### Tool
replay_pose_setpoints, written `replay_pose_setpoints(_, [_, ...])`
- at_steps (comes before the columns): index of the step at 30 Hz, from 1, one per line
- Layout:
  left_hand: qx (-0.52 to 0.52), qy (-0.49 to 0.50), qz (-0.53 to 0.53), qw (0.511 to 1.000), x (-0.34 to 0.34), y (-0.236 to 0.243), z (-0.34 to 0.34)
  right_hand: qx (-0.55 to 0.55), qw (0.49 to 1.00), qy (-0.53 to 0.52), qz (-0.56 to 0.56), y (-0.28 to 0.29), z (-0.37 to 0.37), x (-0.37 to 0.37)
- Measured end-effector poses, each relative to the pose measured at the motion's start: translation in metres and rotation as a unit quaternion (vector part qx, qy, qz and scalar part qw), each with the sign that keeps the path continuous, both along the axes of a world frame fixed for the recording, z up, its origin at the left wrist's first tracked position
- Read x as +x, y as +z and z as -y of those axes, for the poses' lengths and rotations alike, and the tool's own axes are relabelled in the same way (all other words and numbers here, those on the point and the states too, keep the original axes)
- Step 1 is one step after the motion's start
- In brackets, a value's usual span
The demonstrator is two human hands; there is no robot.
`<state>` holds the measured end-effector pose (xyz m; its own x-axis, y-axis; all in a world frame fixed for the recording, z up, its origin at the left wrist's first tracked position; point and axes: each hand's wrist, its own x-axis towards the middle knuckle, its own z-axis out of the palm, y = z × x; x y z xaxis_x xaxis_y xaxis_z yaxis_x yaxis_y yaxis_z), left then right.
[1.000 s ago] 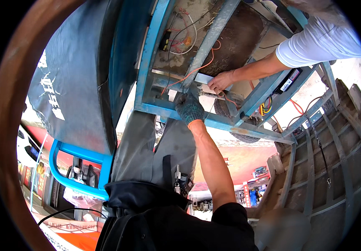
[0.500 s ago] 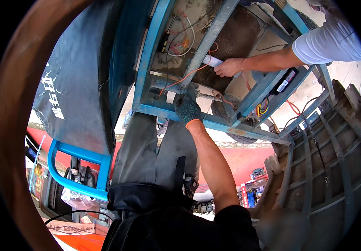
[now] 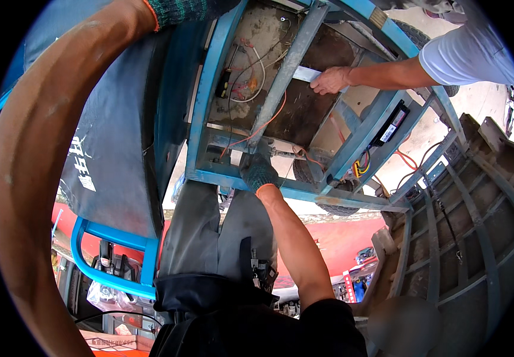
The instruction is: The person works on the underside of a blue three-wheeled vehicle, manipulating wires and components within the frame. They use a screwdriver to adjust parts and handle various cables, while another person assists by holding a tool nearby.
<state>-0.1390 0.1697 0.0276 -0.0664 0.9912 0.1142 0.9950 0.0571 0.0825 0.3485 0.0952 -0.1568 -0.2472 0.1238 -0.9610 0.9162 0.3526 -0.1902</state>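
Note:
My right hand, in a dark green knitted glove with an orange cuff, is closed over the near rail of a blue metal frame, where a worn crossbar meets it. My left hand, gloved alike, reaches to the top edge above a dark seat-like panel; its fingers are cut off or hidden. Inside the frame, another person's bare hand holds a flat white piece beside the crossbar. An orange wire crosses under the crossbar near my right hand.
A screwdriver with a black and yellow handle lies among loose wires. A black labelled box sits between blue bars at the right, near coloured wires. Brown slatted panelling stands far right; a bent blue tube is lower left.
My left gloved hand has come into view at the top. The whole view has shifted slightly, and the other person still holds the white piece. My right hand stays at the rail.

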Motion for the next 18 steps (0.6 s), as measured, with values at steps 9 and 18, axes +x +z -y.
replay_pose_setpoints(9, [-0.044,0.024,-0.009,0.999,-0.002,0.002,-0.001,0.028,0.999,0.011,0.041,0.017,-0.012,-0.026])
replay_pose_setpoints(18, [-0.053,0.021,-0.008,0.998,-0.003,0.002,0.002,0.027,0.998,-0.042,0.048,0.023,-0.010,-0.023])
